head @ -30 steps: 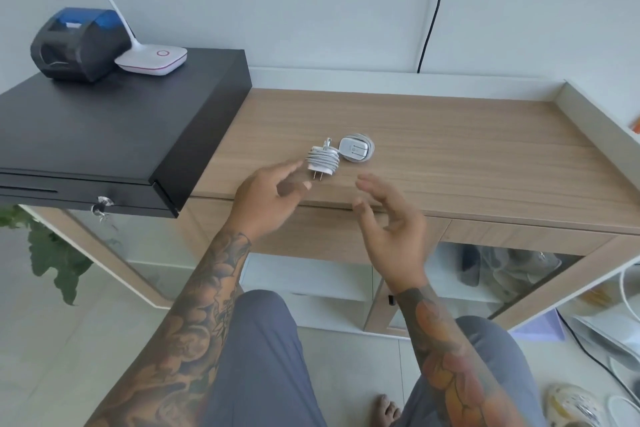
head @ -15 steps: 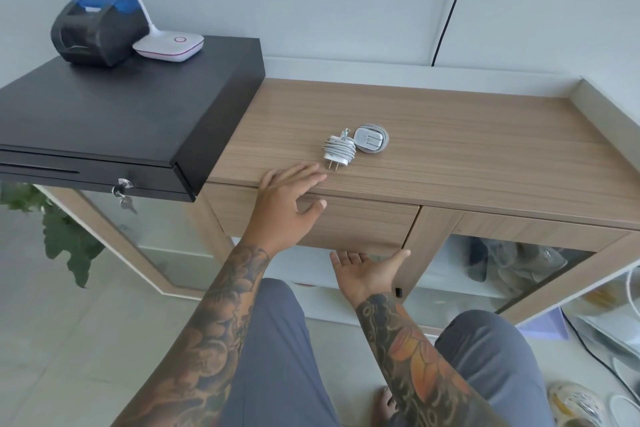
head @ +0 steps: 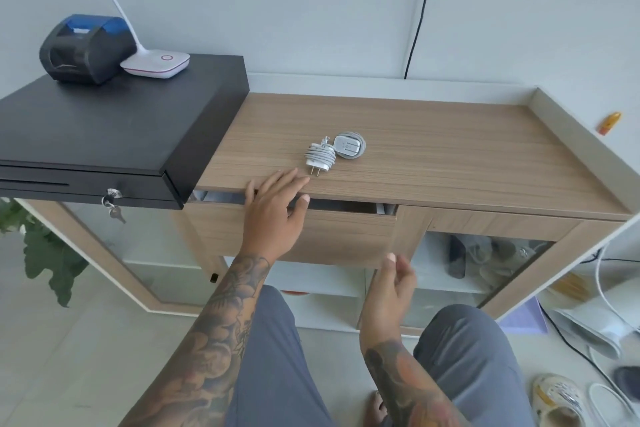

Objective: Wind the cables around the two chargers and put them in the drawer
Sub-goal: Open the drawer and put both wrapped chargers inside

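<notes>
Two wound chargers [head: 334, 153] on wooden counter [head: 450, 163], drawer [head: 339, 236] ajar, both hands' grips loose, empty.

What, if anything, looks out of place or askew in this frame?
Nothing is damaged or spilled. Both chargers sit wound on the counter. The drawer is only slightly open, with the left hand at its top edge. The black cash box overhangs the counter's left front edge.

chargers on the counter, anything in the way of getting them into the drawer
Mainly the drawer itself: it is open only a crack under the counter edge, too narrow for the two wound chargers. The left hand rests across that edge, just in front of them. Nothing else is visibly between.
</notes>
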